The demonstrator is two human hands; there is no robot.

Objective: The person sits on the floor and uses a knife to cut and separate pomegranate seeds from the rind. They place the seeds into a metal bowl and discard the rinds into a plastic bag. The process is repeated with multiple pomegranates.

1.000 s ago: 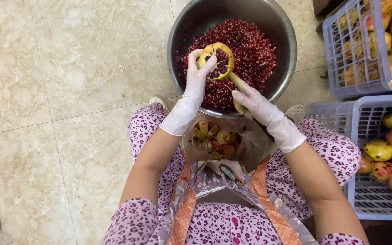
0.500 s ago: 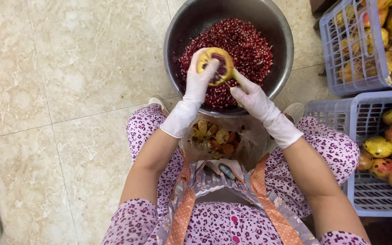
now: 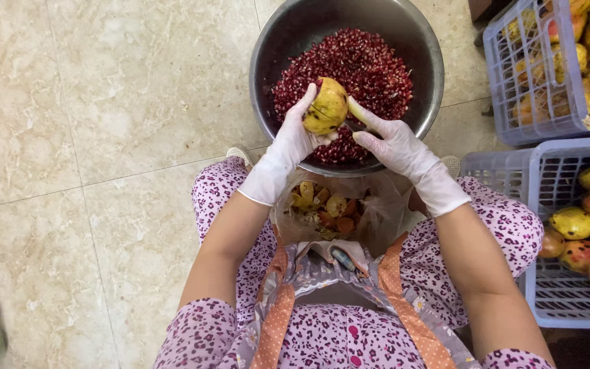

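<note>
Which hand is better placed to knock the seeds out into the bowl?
Probably the right hand. The left hand already grips the pomegranate piece over the metal bowl, while the right holds no fruit and sits beside it.

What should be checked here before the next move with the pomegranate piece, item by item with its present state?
1. Left hand has a grip on the pomegranate piece, rind up: ok.
2. Piece held over the metal bowl of red seeds: ok.
3. Right hand at the piece: ok; whether it holds a tool: cannot tell.
4. Both gloves intact: ok.
5. Peel bag open under the bowl's edge: ok.
6. Crate of whole fruit beside the right arm: ok.
</note>
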